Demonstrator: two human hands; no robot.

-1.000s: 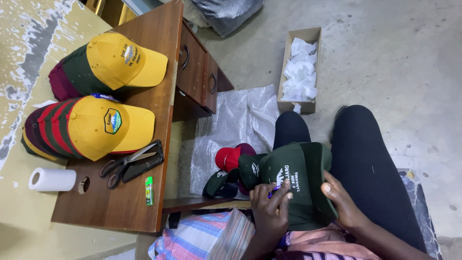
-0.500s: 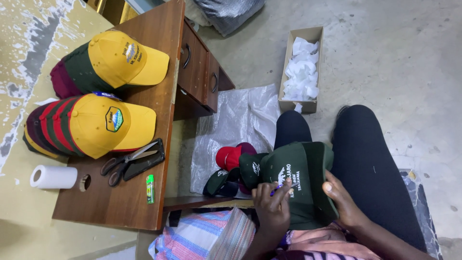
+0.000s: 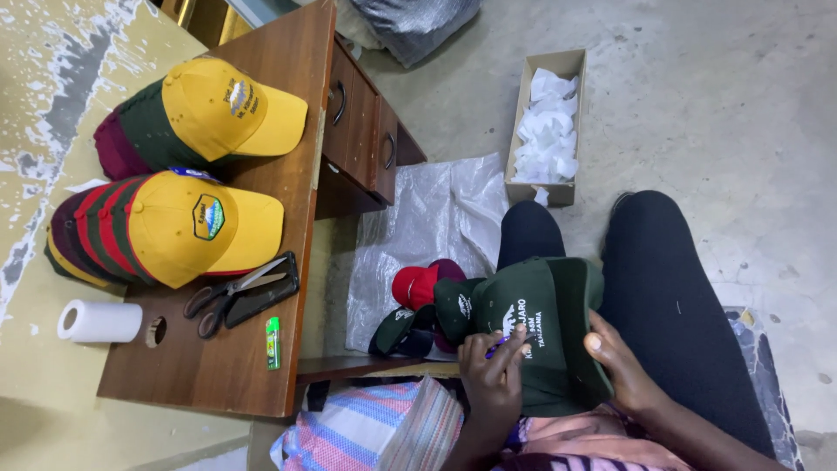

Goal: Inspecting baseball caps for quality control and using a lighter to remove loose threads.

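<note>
Your left hand (image 3: 493,371) pinched small purple tool (image 3: 508,344), tip pressed on white embroidery of dark green cap (image 3: 545,327). Your right hand (image 3: 621,366) gripped cap's side, fingers curled on fabric. Cap lay on your lap. Just beyond, pile of caps (image 3: 418,301) rested on plastic sheet (image 3: 436,209). Farther, scissors (image 3: 231,292) lay near desk (image 3: 288,113) edge, beside stacked yellow caps (image 3: 174,227). Cardboard box (image 3: 547,122) stood farthest on floor.

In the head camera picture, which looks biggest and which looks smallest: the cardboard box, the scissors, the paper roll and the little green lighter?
1. cardboard box
2. scissors
3. paper roll
4. green lighter
The box lies farther from the camera, so it may really be bigger still.
</note>
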